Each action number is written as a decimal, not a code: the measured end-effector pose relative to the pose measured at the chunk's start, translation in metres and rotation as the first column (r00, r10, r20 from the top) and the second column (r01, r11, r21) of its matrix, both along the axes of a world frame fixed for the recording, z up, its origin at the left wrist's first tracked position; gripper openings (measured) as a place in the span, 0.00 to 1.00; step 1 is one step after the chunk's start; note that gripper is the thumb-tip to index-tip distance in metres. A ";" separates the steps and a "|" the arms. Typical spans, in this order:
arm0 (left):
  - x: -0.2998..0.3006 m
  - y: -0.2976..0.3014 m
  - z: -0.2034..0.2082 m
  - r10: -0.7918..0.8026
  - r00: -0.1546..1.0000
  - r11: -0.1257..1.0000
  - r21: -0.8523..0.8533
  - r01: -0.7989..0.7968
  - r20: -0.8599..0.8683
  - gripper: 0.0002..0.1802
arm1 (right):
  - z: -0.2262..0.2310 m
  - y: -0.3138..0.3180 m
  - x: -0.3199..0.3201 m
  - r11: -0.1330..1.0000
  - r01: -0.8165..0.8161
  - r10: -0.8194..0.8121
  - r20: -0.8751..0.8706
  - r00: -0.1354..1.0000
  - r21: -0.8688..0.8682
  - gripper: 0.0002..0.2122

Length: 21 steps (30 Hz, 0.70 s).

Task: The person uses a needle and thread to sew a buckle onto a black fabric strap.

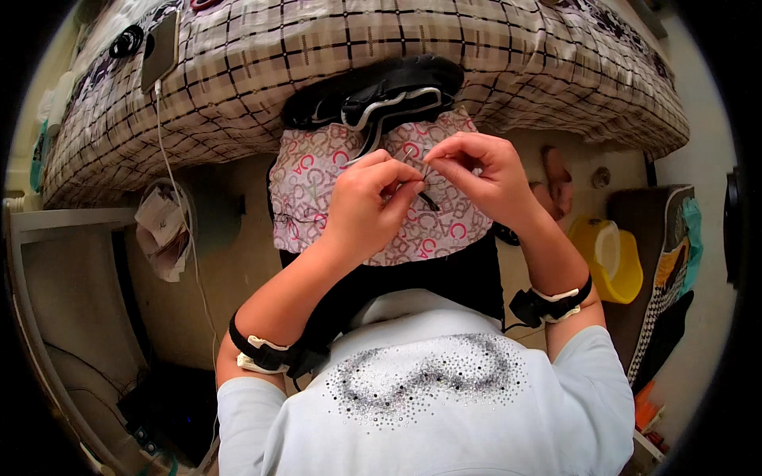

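Over my lap, my left hand (369,194) is closed in a pinch. A short dark strip (429,202) pokes out below its fingertips. Just to the right, my right hand (488,170) pinches thumb and forefinger together, on something too small to make out. A thin pale sliver (407,155) shows between the two hands; which hand it belongs to I cannot tell. Beneath both hands lies a white cloth with pink and grey letter print (444,226). At its far edge rests a black bundle with white trim (397,91), a pale-edged strap running from it toward my left hand.
A bed with a checked cover (508,47) stands ahead. A phone (161,51) on it trails a white cable (168,151). To the right are a yellow basin (607,258) and a brown board (651,230). At the left, a bin holding papers (163,226) stands near a pale frame (71,218).
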<state>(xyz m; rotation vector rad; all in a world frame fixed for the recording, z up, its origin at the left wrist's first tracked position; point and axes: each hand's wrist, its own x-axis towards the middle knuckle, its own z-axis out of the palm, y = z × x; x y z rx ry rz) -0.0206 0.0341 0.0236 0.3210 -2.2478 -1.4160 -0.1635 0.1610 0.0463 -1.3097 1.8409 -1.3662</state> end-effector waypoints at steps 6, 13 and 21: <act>0.001 -0.001 0.002 -0.045 0.999 0.972 0.231 0.037 0.027 0.04 | 0.006 -0.011 0.006 0.985 0.124 -0.139 -0.123 0.983 -0.121 0.07; 0.001 -0.006 -0.005 -0.033 0.999 0.920 0.391 0.031 -0.001 0.05 | 0.004 0.001 0.006 0.962 -0.014 -0.109 -0.431 0.896 -0.273 0.09; 0.002 -0.008 -0.005 -0.127 0.992 0.919 0.377 0.113 0.013 0.06 | 0.000 0.003 0.011 0.967 0.003 -0.114 -0.425 0.898 -0.254 0.07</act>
